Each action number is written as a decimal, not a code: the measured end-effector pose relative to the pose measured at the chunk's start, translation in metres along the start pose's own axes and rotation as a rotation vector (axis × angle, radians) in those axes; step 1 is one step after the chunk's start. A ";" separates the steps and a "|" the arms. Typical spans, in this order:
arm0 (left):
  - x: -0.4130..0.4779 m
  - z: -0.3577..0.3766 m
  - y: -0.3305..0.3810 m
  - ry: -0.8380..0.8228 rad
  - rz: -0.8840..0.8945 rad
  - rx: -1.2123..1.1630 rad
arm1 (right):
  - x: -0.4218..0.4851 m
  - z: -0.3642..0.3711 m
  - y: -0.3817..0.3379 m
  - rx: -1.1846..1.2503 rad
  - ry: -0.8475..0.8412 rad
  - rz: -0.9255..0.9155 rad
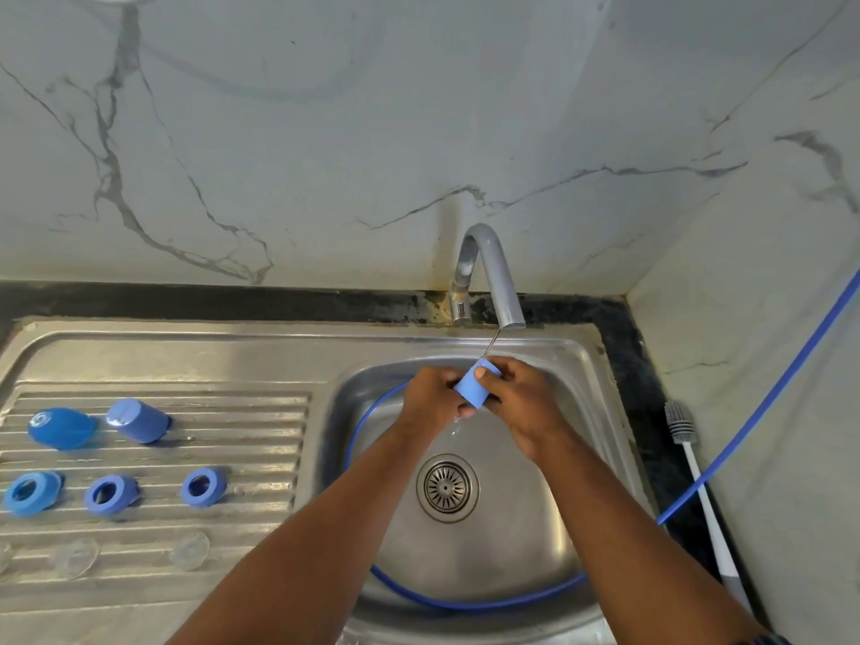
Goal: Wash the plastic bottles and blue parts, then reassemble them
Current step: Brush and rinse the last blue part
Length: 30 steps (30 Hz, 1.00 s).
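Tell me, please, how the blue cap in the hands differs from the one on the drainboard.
The held cap is gripped by the left hand and right hand under the tap; the drainboard cap lies untouched. The held cap is over the sink; the drainboard cap rests on its side. Both are light blue.

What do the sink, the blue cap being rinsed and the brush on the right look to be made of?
The sink: stainless steel, brushed finish, judging by the grey metallic sheen and pressed ridges. The blue cap: matte and opaque, probably plastic or silicone; the look leaves that open. The brush: grey bristled head, perhaps silicone or nylon, on a smooth white handle, likely plastic.
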State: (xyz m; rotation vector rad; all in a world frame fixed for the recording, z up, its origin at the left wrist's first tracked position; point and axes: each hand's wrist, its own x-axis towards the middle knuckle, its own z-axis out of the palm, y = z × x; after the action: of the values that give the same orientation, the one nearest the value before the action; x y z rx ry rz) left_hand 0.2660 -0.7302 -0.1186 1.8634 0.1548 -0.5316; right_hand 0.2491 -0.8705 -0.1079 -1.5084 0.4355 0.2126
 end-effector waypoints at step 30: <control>-0.071 0.049 -0.016 -0.102 0.079 -0.065 | -0.087 -0.051 0.013 -0.478 0.138 -0.114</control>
State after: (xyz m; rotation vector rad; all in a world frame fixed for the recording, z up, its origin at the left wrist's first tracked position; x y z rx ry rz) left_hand 0.1833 -0.7585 -0.1146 1.7678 0.0299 -0.5591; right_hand 0.1580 -0.9087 -0.0852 -2.0205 0.4250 0.1269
